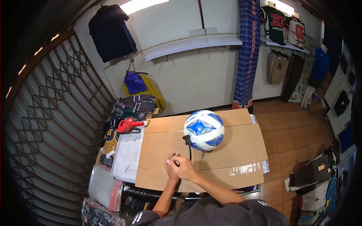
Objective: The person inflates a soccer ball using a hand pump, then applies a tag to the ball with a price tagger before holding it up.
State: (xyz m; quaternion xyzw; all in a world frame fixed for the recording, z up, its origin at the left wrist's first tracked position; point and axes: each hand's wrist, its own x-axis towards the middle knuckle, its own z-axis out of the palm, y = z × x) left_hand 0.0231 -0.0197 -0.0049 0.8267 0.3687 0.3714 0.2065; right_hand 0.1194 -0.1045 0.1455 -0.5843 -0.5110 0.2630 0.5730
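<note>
A white and blue soccer ball (204, 130) rests on the flattened cardboard sheet (226, 171) covering the table. Close to its lower left side stands a thin black hose with a dark T-shaped head (186, 138); its lower end disappears near my hands. My right hand (183, 168) is closed, its fingers curled over against my left hand. Partly covered by it, my left hand (172, 165) is also closed. What lies between the two hands, if anything, is hidden. Both are over the near part of the cardboard, short of the ball.
A red and black handheld tool (130, 125) lies left of the cardboard, by white sheets (126, 156) and folded clothes (135, 103). Plastic-wrapped packages (103, 188) are at the lower left. A metal folding gate (56, 124) closes the left side; clothing stacks (315, 196) stand at right.
</note>
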